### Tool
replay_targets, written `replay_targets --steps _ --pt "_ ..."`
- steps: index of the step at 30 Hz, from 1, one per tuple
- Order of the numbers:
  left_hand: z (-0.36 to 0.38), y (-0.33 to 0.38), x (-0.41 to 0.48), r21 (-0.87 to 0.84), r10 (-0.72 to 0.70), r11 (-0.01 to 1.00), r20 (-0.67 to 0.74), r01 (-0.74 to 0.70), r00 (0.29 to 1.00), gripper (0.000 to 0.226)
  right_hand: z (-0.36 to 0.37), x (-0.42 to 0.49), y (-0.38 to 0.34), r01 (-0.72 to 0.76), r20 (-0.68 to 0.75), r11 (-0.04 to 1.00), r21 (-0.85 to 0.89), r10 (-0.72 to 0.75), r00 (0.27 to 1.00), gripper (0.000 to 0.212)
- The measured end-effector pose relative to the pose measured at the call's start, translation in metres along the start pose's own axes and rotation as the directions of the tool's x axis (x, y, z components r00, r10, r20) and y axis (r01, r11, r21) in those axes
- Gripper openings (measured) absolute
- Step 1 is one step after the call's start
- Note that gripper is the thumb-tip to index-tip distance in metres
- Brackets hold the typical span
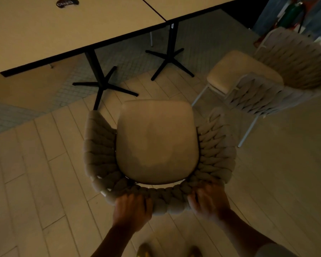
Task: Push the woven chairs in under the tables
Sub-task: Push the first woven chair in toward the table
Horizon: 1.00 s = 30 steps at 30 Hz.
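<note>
L hand and R hand both grasp woven back rim of chair. Chair stands on floor near table, seat not under it. 2nd chair to the right, angled.

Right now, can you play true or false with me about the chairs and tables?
1. The left grip and right grip both hold the back of the near beige woven chair. True.
2. That chair's seat is tucked under the pale square table. False: it stands clear of it.
3. A second beige woven chair stands off to the right. True.
4. The tables stand on white legs. False: black cross-footed pedestals.
</note>
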<state>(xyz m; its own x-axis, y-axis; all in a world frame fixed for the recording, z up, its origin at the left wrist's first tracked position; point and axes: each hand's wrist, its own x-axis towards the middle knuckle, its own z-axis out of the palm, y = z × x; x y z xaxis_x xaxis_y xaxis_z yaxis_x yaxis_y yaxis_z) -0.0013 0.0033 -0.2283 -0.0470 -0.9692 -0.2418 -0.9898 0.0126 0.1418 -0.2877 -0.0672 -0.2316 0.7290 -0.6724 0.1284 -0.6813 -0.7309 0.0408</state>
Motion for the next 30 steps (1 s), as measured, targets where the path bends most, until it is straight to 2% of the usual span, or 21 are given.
replay_targets --steps 3,5,7,10,13,15,19,22,25,27,30 --pt "0.002 0.003 0.002 0.034 0.027 0.999 0.047 -0.028 0.999 0.062 0.010 -0.004 0.006 0.049 -0.175 0.997 -0.067 -0.060 0.983 0.006" --pt "-0.001 0.010 0.005 0.078 0.039 0.996 0.072 -0.044 0.997 0.051 0.015 -0.004 0.013 0.063 -0.206 0.995 -0.075 -0.077 0.976 0.010" --pt "-0.001 0.016 0.009 0.123 0.038 0.991 0.052 -0.044 0.998 0.046 0.014 -0.003 0.021 0.082 -0.184 0.994 -0.067 -0.093 0.978 0.009" --pt "-0.002 0.030 0.012 0.101 0.037 0.994 -0.002 -0.036 0.999 0.049 0.006 0.002 0.035 0.096 -0.154 0.995 -0.040 -0.101 0.983 0.010" --pt "-0.005 0.045 0.015 0.088 0.060 0.995 -0.075 -0.054 0.995 0.055 0.002 0.001 0.049 0.116 -0.117 0.993 0.006 -0.115 0.986 0.018" --pt "-0.005 0.057 0.014 0.096 0.056 0.994 -0.087 -0.047 0.995 0.050 0.003 -0.001 0.060 0.136 -0.094 0.990 0.046 -0.131 0.987 0.023" --pt "0.008 0.087 0.012 0.044 -0.102 0.993 -0.125 0.108 0.987 0.046 -0.001 -0.006 0.092 0.169 -0.126 0.976 0.140 -0.152 0.980 0.023" --pt "0.021 0.116 0.005 0.036 -0.137 0.989 -0.087 0.140 0.987 0.041 -0.002 -0.012 0.114 0.216 -0.102 0.968 0.127 -0.204 0.974 0.011" --pt "0.026 0.148 0.001 0.035 -0.231 0.971 -0.113 0.236 0.966 0.041 0.002 -0.021 0.137 0.173 -0.086 0.968 0.181 -0.160 0.983 0.020" --pt "0.033 0.170 -0.007 0.057 -0.236 0.968 -0.143 0.246 0.961 0.034 0.003 -0.026 0.147 0.185 -0.088 0.964 0.190 -0.171 0.981 0.024" --pt "0.042 0.199 -0.023 0.164 -0.190 0.954 -0.320 0.252 0.928 0.022 0.010 -0.037 0.157 0.131 -0.064 0.961 0.242 -0.118 0.991 0.035"
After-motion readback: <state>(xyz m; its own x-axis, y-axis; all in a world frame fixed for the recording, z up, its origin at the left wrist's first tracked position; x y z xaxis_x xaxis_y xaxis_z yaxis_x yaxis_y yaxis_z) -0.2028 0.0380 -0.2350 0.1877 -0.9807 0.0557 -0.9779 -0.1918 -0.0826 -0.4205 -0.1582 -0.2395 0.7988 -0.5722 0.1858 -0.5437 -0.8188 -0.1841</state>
